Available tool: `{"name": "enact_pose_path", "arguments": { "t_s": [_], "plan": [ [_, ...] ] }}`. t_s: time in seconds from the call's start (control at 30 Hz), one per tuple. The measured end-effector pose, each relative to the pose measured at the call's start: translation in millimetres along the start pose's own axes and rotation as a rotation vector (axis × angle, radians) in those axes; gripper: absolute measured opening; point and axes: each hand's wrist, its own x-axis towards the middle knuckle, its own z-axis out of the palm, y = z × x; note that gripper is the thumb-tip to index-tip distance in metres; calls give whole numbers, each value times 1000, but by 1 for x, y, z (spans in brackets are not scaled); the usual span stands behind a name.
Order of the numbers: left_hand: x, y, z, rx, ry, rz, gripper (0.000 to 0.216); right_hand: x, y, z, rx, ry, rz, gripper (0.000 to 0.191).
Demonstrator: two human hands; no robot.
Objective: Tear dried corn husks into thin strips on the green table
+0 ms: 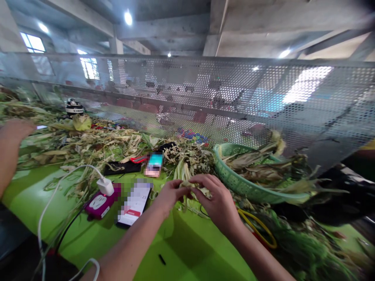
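Note:
My left hand (pixel 170 196) and my right hand (pixel 216 195) meet above the green table (pixel 187 249). Both pinch a pale green corn husk (pixel 184 205), its strips showing between and below the fingertips. Behind my fingers, a bundle of light husk leaves (pixel 183 170) lies against a heap of dry husk scraps (pixel 199 158). To the left of my left wrist is a lit phone (pixel 136 207) lying flat. Right of my right hand stands a green plastic basket (pixel 243 183) with long brown and green husks in it.
A purple power strip (pixel 101 205) holds a white charger (pixel 105 186) with a trailing cable. Another phone (pixel 154 164) lies farther back. A perforated metal screen (pixel 181 93) borders the table. Another person's arm (pixel 10 148) reaches in at left. Green netting (pixel 304 246) and a yellow loop (pixel 260 228) lie right.

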Motion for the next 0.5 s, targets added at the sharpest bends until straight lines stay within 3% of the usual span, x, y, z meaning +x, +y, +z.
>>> {"name": "enact_pose_path", "arguments": {
  "t_s": [0.17, 0.3, 0.5],
  "plan": [
    [4, -3, 0, -330, 170, 42, 37, -2, -12, 6, 30, -43, -90, 10],
    [2, -1, 3, -505, 142, 8, 43, -8, -10, 24, -30, -121, -143, 14],
    [-1, 0, 7, -492, 137, -81, 39, -14, 5, 35, -105, -50, -9, 10]
  ]
}}
